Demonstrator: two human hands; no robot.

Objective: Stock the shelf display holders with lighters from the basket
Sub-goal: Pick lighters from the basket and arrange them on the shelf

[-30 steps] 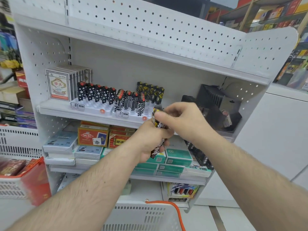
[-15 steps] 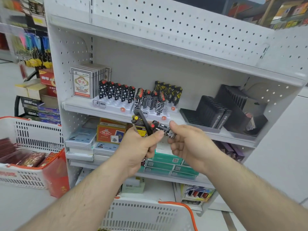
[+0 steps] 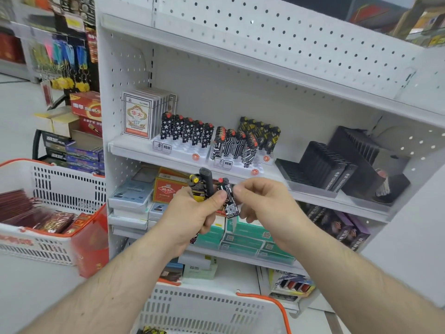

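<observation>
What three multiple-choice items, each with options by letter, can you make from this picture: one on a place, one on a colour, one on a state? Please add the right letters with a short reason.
1. Where does the star lighters' holder stand?
A. on the floor
B. on the shelf, right of the card boxes
C. in the basket

2. What colour is the basket's rim?
A. orange
B. blue
C. green

3. What is the left hand doing?
A. hanging empty
B. pressing flat on the shelf
C. gripping several lighters

Answers:
1 B: the white holder sits on the shelf beside the card boxes.
2 A: an orange edge runs along the white basket.
3 C: its fingers curl round a bunch of lighters, while the right hand pinches the circuit lighter.
</observation>
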